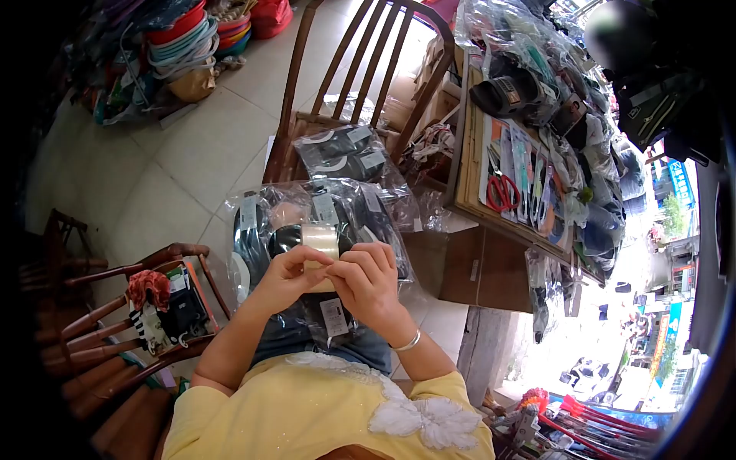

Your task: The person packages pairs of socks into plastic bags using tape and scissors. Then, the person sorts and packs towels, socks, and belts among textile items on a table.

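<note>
A roll of clear tape (320, 239) stands between my hands, above the plastic-wrapped dark items (249, 230) on my lap. My left hand (295, 277) is at the tape's near side, its thumb and fingertips pinched together. My right hand (368, 285) has its fingers curled and closed, its fingertips close to those of my left hand. Whatever lies between the fingertips is too small to make out. White labels show on the wrapped items. Another clear bag with dark items (346, 153) lies on the wooden chair's seat ahead.
A wooden chair (287, 115) stands ahead. At right, a table (468, 176) bears red-handled scissors (502, 192) and many bagged goods. A chair at left (184, 251) holds a box with a red cloth (149, 290). Stacked basins (180, 46) sit at upper left.
</note>
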A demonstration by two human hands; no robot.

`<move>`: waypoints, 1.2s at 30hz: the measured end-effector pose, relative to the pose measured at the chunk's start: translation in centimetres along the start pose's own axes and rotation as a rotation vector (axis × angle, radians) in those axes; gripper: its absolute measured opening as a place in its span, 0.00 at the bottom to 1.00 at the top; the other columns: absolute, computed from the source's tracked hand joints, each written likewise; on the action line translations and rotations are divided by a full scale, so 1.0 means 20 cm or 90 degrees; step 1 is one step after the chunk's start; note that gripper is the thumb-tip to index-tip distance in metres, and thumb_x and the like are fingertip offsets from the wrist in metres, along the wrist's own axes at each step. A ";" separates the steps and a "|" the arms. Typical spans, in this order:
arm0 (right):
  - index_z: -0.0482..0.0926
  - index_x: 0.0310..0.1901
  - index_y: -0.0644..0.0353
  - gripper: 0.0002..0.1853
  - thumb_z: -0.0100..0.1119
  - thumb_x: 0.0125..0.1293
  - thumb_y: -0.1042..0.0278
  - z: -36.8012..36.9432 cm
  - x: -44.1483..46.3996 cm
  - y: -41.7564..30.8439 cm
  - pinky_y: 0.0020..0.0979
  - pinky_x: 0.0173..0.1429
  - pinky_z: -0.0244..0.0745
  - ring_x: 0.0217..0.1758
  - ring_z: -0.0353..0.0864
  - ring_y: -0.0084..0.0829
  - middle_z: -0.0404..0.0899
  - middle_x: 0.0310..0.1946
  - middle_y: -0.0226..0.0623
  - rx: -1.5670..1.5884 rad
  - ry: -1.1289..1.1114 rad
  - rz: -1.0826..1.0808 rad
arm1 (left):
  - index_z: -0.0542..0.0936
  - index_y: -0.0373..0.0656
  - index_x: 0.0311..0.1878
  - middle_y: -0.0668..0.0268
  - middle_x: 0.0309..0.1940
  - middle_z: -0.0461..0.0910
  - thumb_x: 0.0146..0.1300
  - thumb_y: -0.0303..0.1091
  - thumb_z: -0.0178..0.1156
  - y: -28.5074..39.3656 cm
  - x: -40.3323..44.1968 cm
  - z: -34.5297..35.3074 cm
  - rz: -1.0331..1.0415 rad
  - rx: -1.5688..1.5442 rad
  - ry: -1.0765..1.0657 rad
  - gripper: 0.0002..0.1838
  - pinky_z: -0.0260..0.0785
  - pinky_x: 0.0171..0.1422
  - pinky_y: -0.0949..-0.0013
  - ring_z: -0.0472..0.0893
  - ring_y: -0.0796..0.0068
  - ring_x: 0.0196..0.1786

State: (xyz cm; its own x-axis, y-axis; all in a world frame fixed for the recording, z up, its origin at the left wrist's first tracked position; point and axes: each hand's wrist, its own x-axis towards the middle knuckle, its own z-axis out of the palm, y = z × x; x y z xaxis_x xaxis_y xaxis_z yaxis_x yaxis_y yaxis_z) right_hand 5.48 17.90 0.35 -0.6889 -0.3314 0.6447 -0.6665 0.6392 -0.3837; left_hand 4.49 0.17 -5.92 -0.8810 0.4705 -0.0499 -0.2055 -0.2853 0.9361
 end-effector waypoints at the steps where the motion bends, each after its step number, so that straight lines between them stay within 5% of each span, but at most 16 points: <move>1: 0.77 0.35 0.53 0.13 0.66 0.46 0.73 -0.01 0.00 0.00 0.34 0.49 0.65 0.41 0.75 0.32 0.75 0.35 0.28 -0.018 -0.003 -0.004 | 0.78 0.38 0.48 0.67 0.46 0.78 0.64 0.23 0.59 0.02 0.00 0.01 -0.024 -0.012 0.003 0.10 0.70 0.53 0.77 0.77 0.81 0.48; 11: 0.75 0.33 0.54 0.11 0.66 0.48 0.74 -0.05 -0.01 -0.05 0.37 0.48 0.65 0.40 0.76 0.32 0.76 0.34 0.29 -0.064 -0.019 -0.062 | 0.74 0.39 0.57 0.69 0.46 0.77 0.65 0.23 0.57 0.07 0.04 0.05 -0.016 -0.073 -0.007 0.17 0.70 0.52 0.78 0.76 0.83 0.47; 16: 0.73 0.32 0.55 0.13 0.68 0.47 0.75 -0.19 0.05 -0.17 0.39 0.44 0.65 0.35 0.77 0.35 0.75 0.30 0.30 0.068 0.058 -0.098 | 0.77 0.39 0.52 0.70 0.43 0.77 0.65 0.23 0.56 -0.11 0.06 0.00 -0.119 0.111 0.108 0.13 0.68 0.47 0.81 0.75 0.87 0.43; 17: 0.72 0.32 0.55 0.14 0.68 0.46 0.76 -0.21 0.06 -0.15 0.39 0.42 0.66 0.33 0.77 0.36 0.74 0.29 0.31 0.072 0.089 -0.093 | 0.77 0.38 0.50 0.69 0.45 0.77 0.63 0.21 0.55 -0.11 0.03 0.01 -0.097 0.096 0.074 0.12 0.67 0.54 0.76 0.75 0.83 0.48; 21: 0.72 0.32 0.57 0.11 0.61 0.50 0.84 -0.20 0.02 0.04 0.35 0.44 0.69 0.36 0.77 0.35 0.75 0.30 0.35 0.102 0.111 0.083 | 0.78 0.38 0.49 0.70 0.43 0.78 0.66 0.24 0.56 0.00 -0.02 0.04 -0.012 0.017 0.033 0.10 0.67 0.52 0.77 0.75 0.83 0.46; 25: 0.74 0.36 0.61 0.04 0.57 0.59 0.79 -0.34 -0.07 0.42 0.35 0.47 0.70 0.39 0.75 0.39 0.77 0.34 0.39 -0.133 0.173 0.252 | 0.79 0.37 0.47 0.69 0.44 0.78 0.68 0.27 0.56 0.02 -0.02 0.01 0.042 0.021 0.013 0.08 0.68 0.53 0.77 0.76 0.82 0.47; 29: 0.74 0.49 0.61 0.17 0.60 0.58 0.68 -0.66 -0.07 0.85 0.42 0.56 0.68 0.50 0.74 0.44 0.79 0.39 0.44 -0.544 0.078 0.274 | 0.80 0.37 0.46 0.69 0.44 0.79 0.67 0.27 0.56 0.07 -0.03 0.01 -0.012 -0.032 0.019 0.08 0.67 0.55 0.77 0.76 0.82 0.48; 32: 0.74 0.50 0.59 0.19 0.62 0.55 0.67 -0.79 -0.06 1.00 0.43 0.55 0.70 0.49 0.75 0.46 0.80 0.39 0.45 -0.600 -0.078 0.444 | 0.80 0.37 0.46 0.69 0.43 0.79 0.67 0.26 0.57 0.10 -0.04 -0.01 -0.055 -0.042 0.015 0.08 0.67 0.55 0.77 0.76 0.82 0.47; 36: 0.74 0.49 0.56 0.20 0.63 0.53 0.65 -0.82 0.03 1.04 0.46 0.45 0.76 0.41 0.82 0.48 0.82 0.34 0.45 -0.625 -0.169 0.465 | 0.81 0.37 0.46 0.69 0.42 0.80 0.65 0.25 0.57 0.14 -0.04 -0.05 -0.087 -0.003 0.023 0.08 0.69 0.53 0.77 0.77 0.82 0.46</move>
State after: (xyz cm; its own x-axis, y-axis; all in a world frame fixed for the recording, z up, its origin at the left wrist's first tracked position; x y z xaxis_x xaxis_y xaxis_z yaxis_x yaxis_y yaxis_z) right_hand -4.22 42.41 3.59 -0.9196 0.2619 0.2928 0.3105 0.9412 0.1331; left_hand 4.23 -1.89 -3.58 -0.8596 0.4745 -0.1895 -0.3262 -0.2243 0.9183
